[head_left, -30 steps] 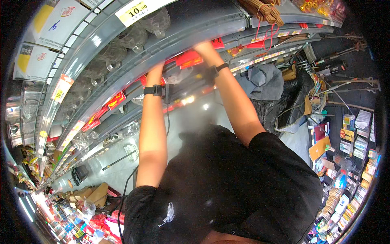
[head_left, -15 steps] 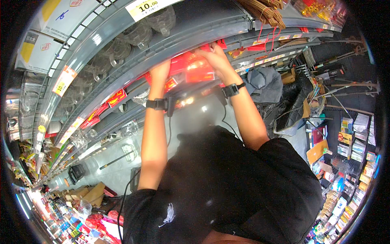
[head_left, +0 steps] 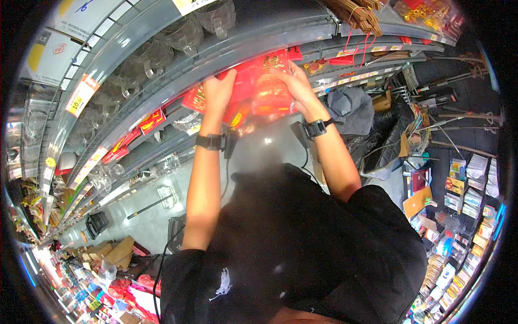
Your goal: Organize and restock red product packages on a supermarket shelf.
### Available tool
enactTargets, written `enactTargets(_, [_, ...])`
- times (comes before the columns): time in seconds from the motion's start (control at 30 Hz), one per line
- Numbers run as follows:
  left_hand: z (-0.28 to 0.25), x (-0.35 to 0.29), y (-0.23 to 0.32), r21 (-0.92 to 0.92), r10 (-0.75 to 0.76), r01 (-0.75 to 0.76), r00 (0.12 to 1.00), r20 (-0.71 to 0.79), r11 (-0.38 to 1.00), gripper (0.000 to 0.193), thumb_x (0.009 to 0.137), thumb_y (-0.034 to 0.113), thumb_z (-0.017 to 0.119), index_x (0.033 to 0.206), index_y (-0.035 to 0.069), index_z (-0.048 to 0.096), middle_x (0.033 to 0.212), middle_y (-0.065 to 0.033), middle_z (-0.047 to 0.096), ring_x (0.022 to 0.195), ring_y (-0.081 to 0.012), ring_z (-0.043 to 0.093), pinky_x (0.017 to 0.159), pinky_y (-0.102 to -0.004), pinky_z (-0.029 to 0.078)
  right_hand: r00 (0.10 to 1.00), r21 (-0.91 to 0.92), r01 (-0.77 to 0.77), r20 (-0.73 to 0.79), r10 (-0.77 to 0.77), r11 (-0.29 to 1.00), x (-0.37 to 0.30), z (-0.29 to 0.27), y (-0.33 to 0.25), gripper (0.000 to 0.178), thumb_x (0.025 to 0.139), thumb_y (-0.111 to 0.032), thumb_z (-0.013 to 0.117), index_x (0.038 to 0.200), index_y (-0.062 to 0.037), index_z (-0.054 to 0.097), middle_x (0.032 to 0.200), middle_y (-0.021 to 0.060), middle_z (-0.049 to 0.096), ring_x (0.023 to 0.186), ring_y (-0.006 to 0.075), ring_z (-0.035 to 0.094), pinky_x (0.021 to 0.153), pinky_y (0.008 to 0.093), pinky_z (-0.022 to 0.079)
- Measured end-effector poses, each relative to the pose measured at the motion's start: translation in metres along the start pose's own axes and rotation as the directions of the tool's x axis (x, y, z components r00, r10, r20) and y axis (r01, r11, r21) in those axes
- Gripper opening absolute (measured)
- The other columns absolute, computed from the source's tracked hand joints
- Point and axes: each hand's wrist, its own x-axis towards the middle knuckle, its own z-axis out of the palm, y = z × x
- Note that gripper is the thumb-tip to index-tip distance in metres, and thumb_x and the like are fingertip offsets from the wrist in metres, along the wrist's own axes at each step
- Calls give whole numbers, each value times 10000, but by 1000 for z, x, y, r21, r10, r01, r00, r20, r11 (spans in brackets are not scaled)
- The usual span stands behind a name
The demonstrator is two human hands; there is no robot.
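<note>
Glossy red envelopes (head_left: 265, 89) with gold print, seemingly in clear wrapping, are held between my two hands at the shelf front. My right hand (head_left: 298, 89) grips their right side, its thumb lying across the front and its other fingers behind. On the left, my left hand (head_left: 220, 93) is closed on the red stack, thumb up along its face; its fingers are mostly hidden. More red packaging with gold print (head_left: 195, 98) shows beside the left hand, and I cannot tell whether it belongs to the same stack. Both wrists wear black straps.
Above and left, a shelf holds clear glass mugs (head_left: 218, 21) behind a grey edge (head_left: 259, 46). Red packets (head_left: 152, 121) sit on the shelf below. Bundled brown sticks (head_left: 356, 16) hang at upper right. A grey cloth item (head_left: 350, 110) and long poles are at right.
Both hands have drawn the red envelopes slightly down and away from the shelf, so more of their gold-printed face shows. The left thumb now stands up along the stack.
</note>
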Motion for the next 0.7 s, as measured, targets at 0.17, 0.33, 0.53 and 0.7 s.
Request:
enactTargets(0.17, [3,5,-12,21,38,-36,995,-90,999,520,844,211,736,1288,-18,594,1283,-150,639,1177,-281,587,1048,-360,414,995,-72,41,-84,-47,997,23,-4,30,329,944,-47,641,1258,-18,545,1122,74,683,962,140,677,822,294,557])
enactTargets(0.33, [-12,-9,-10,-516,-87,86,996,21,852,423,846,52,699,1251,15,585,1167,-120,658,1115,-249,616,988,-364,484,1000,-9,-25,-10,25,1000,11,3,22,330,944,-30,629,1259,-8,537,1139,82,680,964,140,679,828,295,561])
enactTargets(0.53, [-41,-41,-12,-717,-313,563,826,469,410,427,843,-11,601,1264,30,544,1153,-101,664,1047,-271,671,896,-461,586,983,-141,-84,148,105,986,-27,18,-3,508,928,19,579,1420,-2,456,1256,94,637,1064,149,657,885,290,549])
enactTargets(0.7, [-60,-78,-5,-803,-258,524,849,462,285,510,843,-57,543,1342,43,503,1219,-136,631,1082,-284,661,883,-413,590,990,-137,-86,102,101,987,-40,-1,11,495,943,3,587,1419,0,451,1250,91,638,1065,148,656,891,299,551])
